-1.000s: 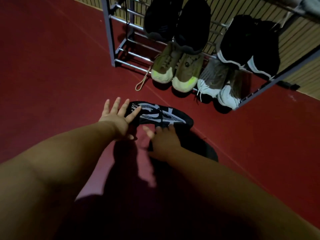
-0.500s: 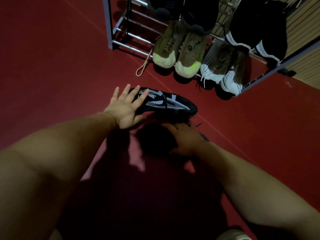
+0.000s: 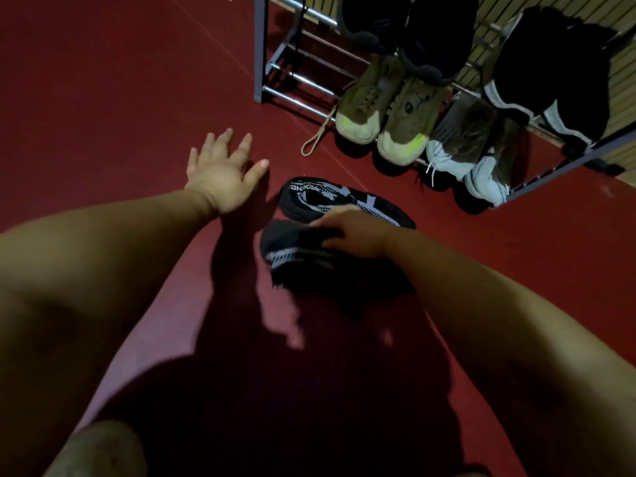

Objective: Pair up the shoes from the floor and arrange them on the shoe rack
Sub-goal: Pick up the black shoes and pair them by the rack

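Head view shows me leaning over the red floor (image 3: 103,98) with both arms stretched toward the last loose pair. A second ago my left hand (image 3: 225,173) lay on the heel of the patterned black shoe (image 3: 327,201); now it has come off it and hovers to the left, fingers spread, palm down, holding nothing. My right hand (image 3: 358,232), which half a second ago was flat on the floor in front of that shoe, has closed over the second black shoe (image 3: 296,253) and brought it up just beside the first, the two nearly touching, with its grey striped sole edge turned toward me. I cannot tell how firmly the fingers wrap it, since the hand covers the top. I read this as the pairing step nearly done: both black shoes now lie together on the floor, just in front of the shoe rack (image 3: 261,63). The rack's bottom row already carries the olive pair (image 3: 385,108) and the grey-white pair (image 3: 461,149), with dark shoes above. What remains, I judge, is to take this pair up and find it a free spot.
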